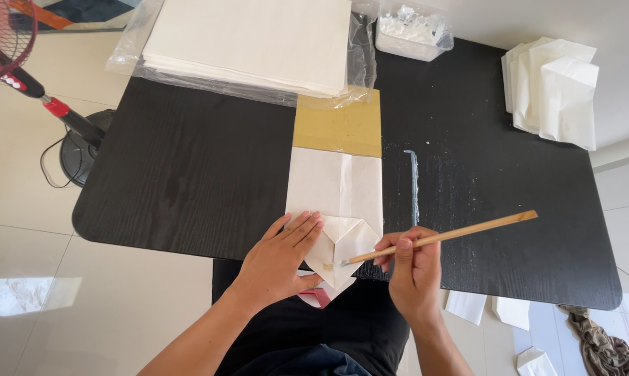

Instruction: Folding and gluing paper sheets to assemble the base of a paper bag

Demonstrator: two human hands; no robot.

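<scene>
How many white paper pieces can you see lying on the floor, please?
3: two white paper pieces lie side by side below the table's near edge, and a third lies nearer the bottom. Others may be hidden under the table.

table: black woodgrain | folded paper bag: white | cardboard: tan | brush: pale wood | fan: red
</scene>
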